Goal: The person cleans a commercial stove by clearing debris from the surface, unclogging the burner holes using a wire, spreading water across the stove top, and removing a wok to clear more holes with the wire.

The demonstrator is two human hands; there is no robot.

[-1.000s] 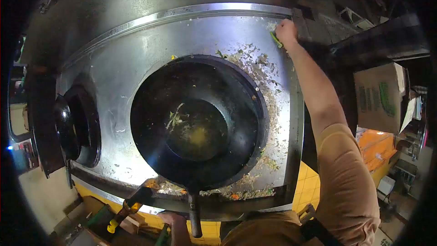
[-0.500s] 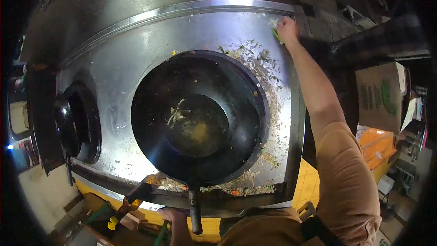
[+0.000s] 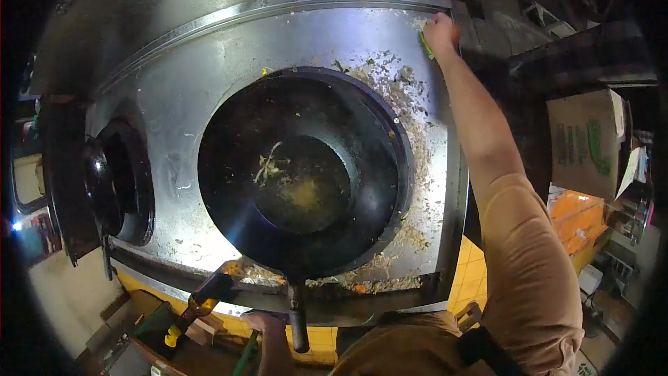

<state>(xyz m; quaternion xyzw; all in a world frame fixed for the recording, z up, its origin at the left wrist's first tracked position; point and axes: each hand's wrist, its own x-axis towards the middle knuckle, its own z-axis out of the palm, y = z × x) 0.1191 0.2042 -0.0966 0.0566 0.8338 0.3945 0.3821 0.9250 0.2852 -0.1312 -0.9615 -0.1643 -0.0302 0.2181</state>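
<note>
My right hand (image 3: 441,32) is closed round a green thing (image 3: 426,46), perhaps a scouring pad, at the far right corner of the steel cooktop (image 3: 174,111). Food scraps (image 3: 400,87) lie scattered on the steel just below it. A large black wok (image 3: 306,237) fills the middle, with a little yellowish liquid and a few scraps inside, its handle (image 3: 297,313) towards me. My left hand (image 3: 263,322) is low at the cooktop's front edge, left of that handle. Its fingers are mostly hidden.
A second black wok (image 3: 104,188) sits at the left. A bottle with a yellow cap (image 3: 171,336) lies tilted at the front left edge. A cardboard box (image 3: 584,139) and an orange package (image 3: 576,216) are at the right. Yellow tiles (image 3: 470,271) show below.
The view has shifted, so the cooktop and woks appear slightly higher. My right hand stays at the far right corner with the green thing, which has turned a little.
</note>
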